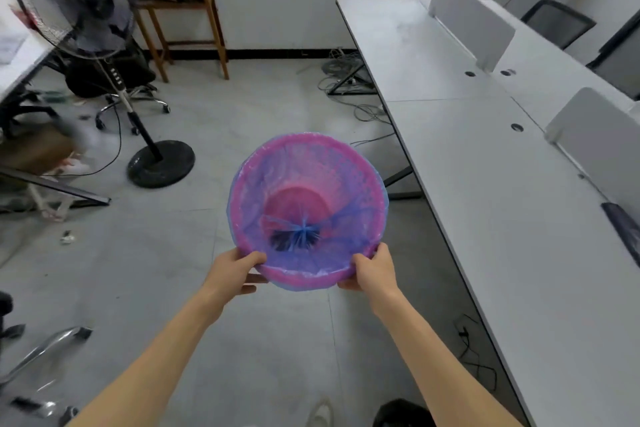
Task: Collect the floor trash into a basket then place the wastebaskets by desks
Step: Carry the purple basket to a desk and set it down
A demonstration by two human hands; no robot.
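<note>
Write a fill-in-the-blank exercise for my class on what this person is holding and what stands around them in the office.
1. The left hand and the right hand grip the pink wastebasket at its near ____.
2. The plastic bag lining the wastebasket is coloured ____.
3. The standing fan is on the person's ____ side.
4. The long grey desk runs along the person's ____ side.

Missing words: rim; blue; left; right

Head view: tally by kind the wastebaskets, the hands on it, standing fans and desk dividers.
wastebasket: 1
hands: 2, left hand and right hand, both gripping its rim
standing fan: 1
desk dividers: 2
Total: 6
</note>
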